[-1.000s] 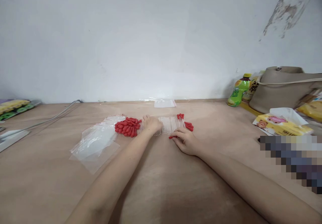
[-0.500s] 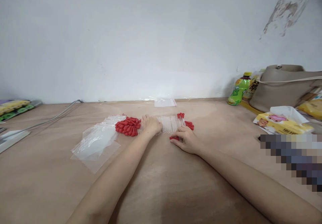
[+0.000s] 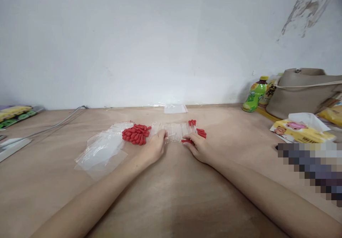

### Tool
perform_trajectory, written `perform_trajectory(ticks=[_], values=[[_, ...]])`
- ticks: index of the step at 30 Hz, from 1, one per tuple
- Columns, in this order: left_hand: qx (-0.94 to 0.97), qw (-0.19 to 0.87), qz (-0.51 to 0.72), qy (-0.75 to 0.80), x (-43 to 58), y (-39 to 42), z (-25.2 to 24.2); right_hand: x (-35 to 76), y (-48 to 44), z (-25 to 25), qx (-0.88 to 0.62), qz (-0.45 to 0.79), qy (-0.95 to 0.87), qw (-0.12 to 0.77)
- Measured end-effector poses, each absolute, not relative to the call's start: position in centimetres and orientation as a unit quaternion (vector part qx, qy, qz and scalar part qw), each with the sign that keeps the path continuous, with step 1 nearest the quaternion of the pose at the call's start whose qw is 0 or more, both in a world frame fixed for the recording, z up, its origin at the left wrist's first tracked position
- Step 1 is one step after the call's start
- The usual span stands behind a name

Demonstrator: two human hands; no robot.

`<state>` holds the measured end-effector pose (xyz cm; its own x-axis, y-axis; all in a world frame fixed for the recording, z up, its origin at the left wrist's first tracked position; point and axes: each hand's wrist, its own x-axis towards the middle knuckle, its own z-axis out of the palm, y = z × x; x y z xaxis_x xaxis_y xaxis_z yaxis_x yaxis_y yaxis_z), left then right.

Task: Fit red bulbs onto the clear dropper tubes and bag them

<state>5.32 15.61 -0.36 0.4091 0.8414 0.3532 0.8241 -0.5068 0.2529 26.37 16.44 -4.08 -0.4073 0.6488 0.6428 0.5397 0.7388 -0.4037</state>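
Observation:
A row of thin clear tubes [image 3: 175, 132] lies side by side on the table, between my two hands. My right hand [image 3: 199, 146] is closed, pinching a red rubber bulb [image 3: 187, 141] between thumb and fingers. At the left end of the row, my left hand [image 3: 157, 146] is closed, thumb and forefinger together on what looks like one thin clear tube. A heap of red rubber bulbs [image 3: 136, 134] lies just left of that hand. More red bulbs [image 3: 201, 133], some on tubes, lie behind my right hand.
Clear plastic zip bags [image 3: 103, 149] are fanned out at left, and another bag [image 3: 175, 109] lies by the wall. A grey cable [image 3: 66, 119] crosses the left side. At right stand a green bottle [image 3: 255, 94], a beige handbag [image 3: 299, 92] and a yellow tissue pack [image 3: 304, 131].
My left hand has drawn back toward me from over the tubes and turned, its fingers closing. The red bulb in my right hand has risen slightly and now lies level.

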Motion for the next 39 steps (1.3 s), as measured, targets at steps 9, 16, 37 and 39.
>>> perform_trajectory(ticks=[9,16,37,39], values=[[0.861,0.073,0.326,0.385,3.8,14.1,-2.6,25.8,15.9,-3.8,-0.319,0.074,-0.843,0.427],[0.864,0.081,0.321,0.379,4.0,14.0,-2.5,25.6,15.7,-3.6,-0.292,0.074,-0.855,0.421],[0.889,0.052,0.306,0.337,4.0,13.6,-2.7,25.7,15.7,-4.3,-0.235,0.092,-0.873,0.417],[0.891,0.047,0.307,0.332,4.0,13.7,-2.8,25.7,15.6,-4.2,-0.230,0.079,-0.881,0.407]])
